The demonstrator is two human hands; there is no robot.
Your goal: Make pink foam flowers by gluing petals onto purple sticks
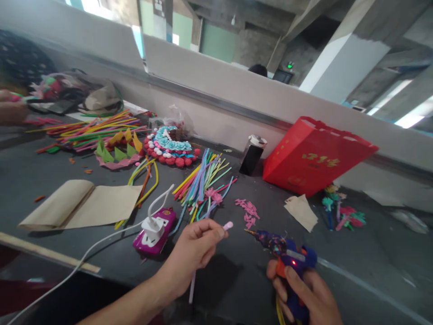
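Note:
Between thumb and fingers, my left hand (199, 246) pinches a pale pink pipe cleaner (228, 225); its short tip sticks out to the right and its stem hangs below the hand. My right hand (304, 289) is wrapped round a dark blue hot glue gun (294, 257) with an orange trigger and a lit red light. The nozzle points left, a little apart from the pipe cleaner's tip. Beyond both hands, a scatter of short pink pieces (248, 211) lies on the dark table. A pink fluffy flower (214, 196) rests on a bundle of coloured pipe cleaners (203, 176).
A purple power strip (156, 232) with a white plug and cable stands left of my left hand. Farther left lies brown paper (104, 205). A red paper bag (314, 155) and a dark bottle (252, 155) stand at the back. Another person's hand (11, 108) shows at far left.

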